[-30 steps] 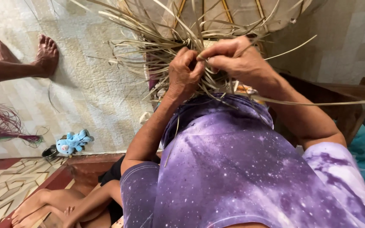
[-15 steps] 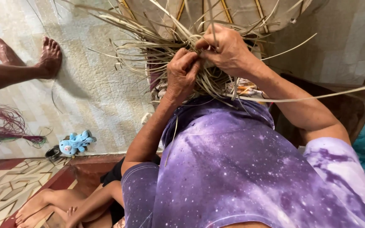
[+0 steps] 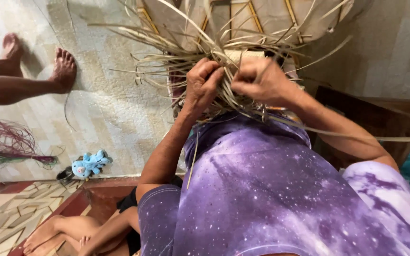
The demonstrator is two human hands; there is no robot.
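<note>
My right hand [image 3: 262, 81] has dropped level with my left hand [image 3: 204, 85] since a moment ago. Both are closed, pinching pale straw strips [image 3: 224, 97] just above my purple shirt [image 3: 271, 189]. Beyond them the strips fan out from the half-woven basket [image 3: 243, 19]; I cannot tell what is inside. Farther left, someone's bare feet [image 3: 62, 68] rest on the floor.

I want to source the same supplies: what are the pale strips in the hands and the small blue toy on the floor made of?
The strips look like dried palm leaf or similar plant fibre: matte, tan, flat, springy. The blue toy seems plush fabric, soft and fuzzy.
</note>
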